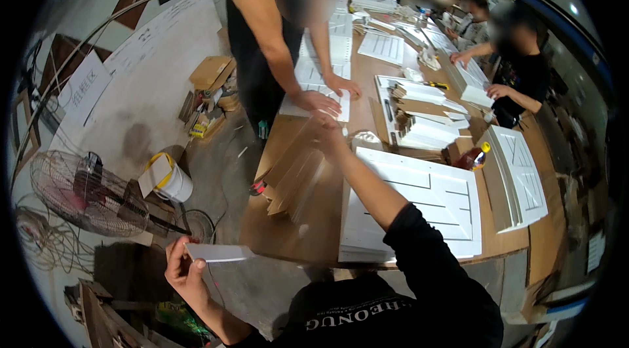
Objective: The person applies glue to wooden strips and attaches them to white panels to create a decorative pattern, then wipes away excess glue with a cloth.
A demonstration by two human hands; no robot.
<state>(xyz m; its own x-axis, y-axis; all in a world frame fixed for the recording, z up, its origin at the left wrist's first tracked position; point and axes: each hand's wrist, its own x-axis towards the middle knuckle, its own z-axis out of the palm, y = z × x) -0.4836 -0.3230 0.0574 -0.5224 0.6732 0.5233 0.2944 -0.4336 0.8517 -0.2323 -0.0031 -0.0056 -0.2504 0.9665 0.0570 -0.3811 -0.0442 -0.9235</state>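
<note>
My left hand (187, 269), low at the left and off the table's edge, is closed on one end of a narrow white board strip (221, 253). The strip points to the right, toward the table corner. My right arm stretches forward across the table, and my right hand (325, 133) is smeared by motion, so its fingers cannot be read. It is above the far end of a fanned stack of thin brown and pale strips (295, 181). Just beyond it is a co-worker's hand (318, 103), resting on a white panel (306, 107); whether the two hands touch cannot be told.
Grooved white panels (419, 200) lie stacked on the near table, beside a tray of white strips (426, 128) and a yellow-capped bottle (473, 156). A red-handled tool (258, 187) sits at the left table edge. A floor fan (88, 191) and white bucket (175, 181) stand left.
</note>
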